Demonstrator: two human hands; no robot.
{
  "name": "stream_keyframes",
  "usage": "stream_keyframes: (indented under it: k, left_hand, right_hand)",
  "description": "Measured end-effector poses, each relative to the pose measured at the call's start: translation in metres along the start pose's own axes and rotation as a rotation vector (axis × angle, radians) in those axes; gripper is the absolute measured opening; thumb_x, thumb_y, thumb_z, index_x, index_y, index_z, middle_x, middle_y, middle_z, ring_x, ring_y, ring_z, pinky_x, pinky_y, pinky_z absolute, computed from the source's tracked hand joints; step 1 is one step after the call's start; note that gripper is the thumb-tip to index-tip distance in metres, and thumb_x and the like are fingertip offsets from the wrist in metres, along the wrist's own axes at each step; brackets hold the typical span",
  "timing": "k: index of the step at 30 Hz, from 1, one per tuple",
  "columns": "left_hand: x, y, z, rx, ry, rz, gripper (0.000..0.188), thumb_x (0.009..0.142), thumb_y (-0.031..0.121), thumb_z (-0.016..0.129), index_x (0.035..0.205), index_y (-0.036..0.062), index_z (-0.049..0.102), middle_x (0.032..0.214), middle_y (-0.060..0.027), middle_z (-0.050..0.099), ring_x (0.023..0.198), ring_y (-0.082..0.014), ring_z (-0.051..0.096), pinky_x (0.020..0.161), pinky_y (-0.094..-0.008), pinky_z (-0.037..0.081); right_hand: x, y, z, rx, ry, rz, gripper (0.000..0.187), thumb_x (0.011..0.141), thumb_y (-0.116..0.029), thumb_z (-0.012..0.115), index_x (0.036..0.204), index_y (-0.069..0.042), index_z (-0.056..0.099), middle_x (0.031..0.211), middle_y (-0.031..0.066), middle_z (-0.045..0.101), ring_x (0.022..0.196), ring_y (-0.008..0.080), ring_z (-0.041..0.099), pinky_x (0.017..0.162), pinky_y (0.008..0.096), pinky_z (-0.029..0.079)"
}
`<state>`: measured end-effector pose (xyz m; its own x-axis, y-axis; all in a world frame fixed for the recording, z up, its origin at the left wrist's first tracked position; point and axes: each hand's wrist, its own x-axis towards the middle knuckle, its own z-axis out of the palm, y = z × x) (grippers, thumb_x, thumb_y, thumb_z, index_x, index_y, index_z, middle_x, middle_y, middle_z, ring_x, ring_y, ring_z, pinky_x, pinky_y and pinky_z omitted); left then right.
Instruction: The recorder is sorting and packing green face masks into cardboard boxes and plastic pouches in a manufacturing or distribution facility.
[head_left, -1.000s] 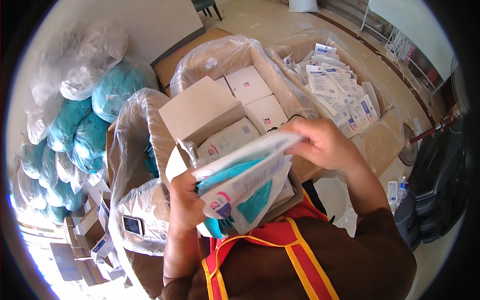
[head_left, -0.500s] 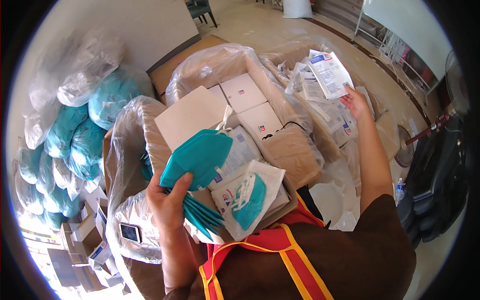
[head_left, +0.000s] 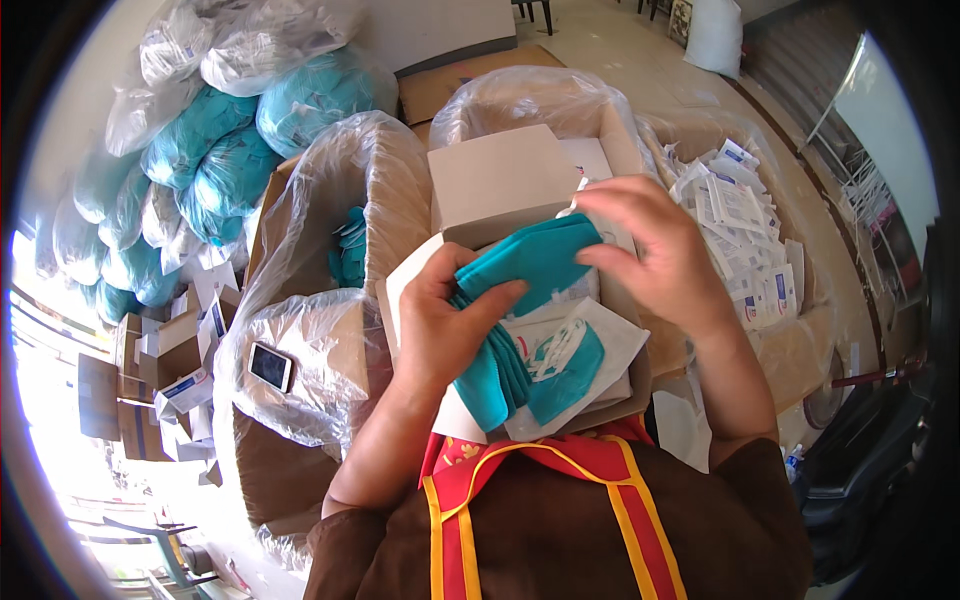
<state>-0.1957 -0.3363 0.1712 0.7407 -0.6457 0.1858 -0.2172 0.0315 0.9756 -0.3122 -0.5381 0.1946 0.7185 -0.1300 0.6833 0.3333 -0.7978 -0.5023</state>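
Observation:
Over an opened carton (head_left: pixel 500 185), my left hand (head_left: pixel 438 315) is closed round a stack of teal face masks (head_left: pixel 535 262), thumb on top and the folded edges fanned out below. My right hand (head_left: pixel 655 250) curves around the stack's right end, thumb and fingers apart, fingertips close to a white strap. Whether those fingertips touch the strap is hard to make out. Just below the stack, a white-edged pouch (head_left: pixel 622 345) lies on the carton's contents, with a teal mask and its white straps (head_left: pixel 568 372) on it.
A plastic-lined box (head_left: pixel 385 190) with teal masks inside stands left, a phone (head_left: pixel 270 366) on its flap. To the right, another lined box (head_left: pixel 800 335) holds white packets (head_left: pixel 735 215). Bulging bags (head_left: pixel 225 170) and small cartons (head_left: pixel 180 340) are piled at far left.
My right hand has come back from the right-hand box to the masks, and the white packet it held is out of it. My left hand has shifted right and still holds the stack.

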Motion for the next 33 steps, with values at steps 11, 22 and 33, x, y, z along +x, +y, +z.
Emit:
stream_keyframes:
  k: [11, 22, 33]
  left_hand:
    - [-0.014, -0.011, -0.011, -0.407, 0.074, 0.006, 0.018, 0.089, 0.016, 0.073, 0.094, 0.0031, 0.061, 0.084, -0.0034, 0.067, 0.075, -0.0072, 0.061, 0.067, -0.0218, 0.05]
    - [0.008, -0.006, -0.078, -0.242, 0.161, 0.037, 0.013, 0.086, 0.011, 0.075, 0.09, -0.0001, 0.069, 0.08, -0.0024, 0.067, 0.071, -0.0066, 0.058, 0.065, -0.0207, 0.045]
    - [0.004, 0.022, -0.053, -0.372, 0.036, 0.052, 0.021, 0.093, 0.02, 0.068, 0.096, 0.0, 0.07, 0.082, -0.004, 0.068, 0.069, -0.0058, 0.057, 0.063, -0.0194, 0.045]
  right_hand:
    - [0.012, -0.03, 0.04, -0.253, 0.057, -0.17, 0.024, 0.071, -0.001, 0.076, 0.09, -0.004, 0.061, 0.082, 0.0083, 0.061, 0.074, 0.0269, 0.061, 0.067, 0.0373, 0.05]
    - [-0.015, -0.052, -0.01, 0.392, -0.471, 0.139, 0.02, 0.069, 0.001, 0.079, 0.077, -0.005, 0.062, 0.077, 0.0053, 0.061, 0.072, 0.019, 0.06, 0.064, 0.0291, 0.045]
    - [0.041, -0.047, 0.017, 0.077, -0.191, -0.088, 0.02, 0.074, 0.005, 0.066, 0.08, -0.004, 0.049, 0.084, 0.0099, 0.054, 0.072, 0.027, 0.057, 0.064, 0.0341, 0.047]
